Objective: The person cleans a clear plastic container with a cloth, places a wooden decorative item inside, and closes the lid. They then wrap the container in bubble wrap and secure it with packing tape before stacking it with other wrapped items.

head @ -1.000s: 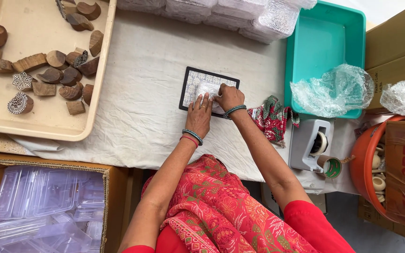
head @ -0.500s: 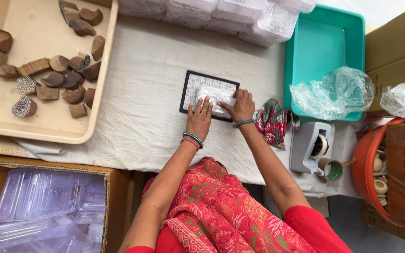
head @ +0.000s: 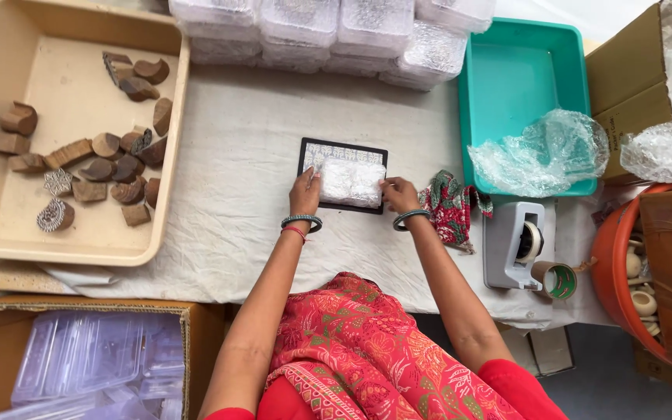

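A small bundle wrapped in clear bubble wrap [head: 351, 182] lies on a black-framed patterned board [head: 341, 152] in the middle of the white cloth. My left hand [head: 305, 191] presses against the bundle's left side, fingers on its edge. My right hand [head: 399, 194] touches the bundle's right side. Both wrists wear bangles. The wrap hides what is inside.
A beige tray [head: 9, 233] with several wooden carved blocks [head: 110, 167] sits at left. Stacked clear plastic boxes [head: 328, 27] line the back. A teal tray [head: 523, 70] holds crumpled plastic wrap [head: 542, 152]. A grey tape dispenser [head: 513, 245], orange tub [head: 612, 264], cardboard boxes and a patterned cloth [head: 449, 206] are at right.
Both hands moved from pressing on top of the bundle to its left and right sides; the right hand slid to the right edge. The camera view shifted slightly.
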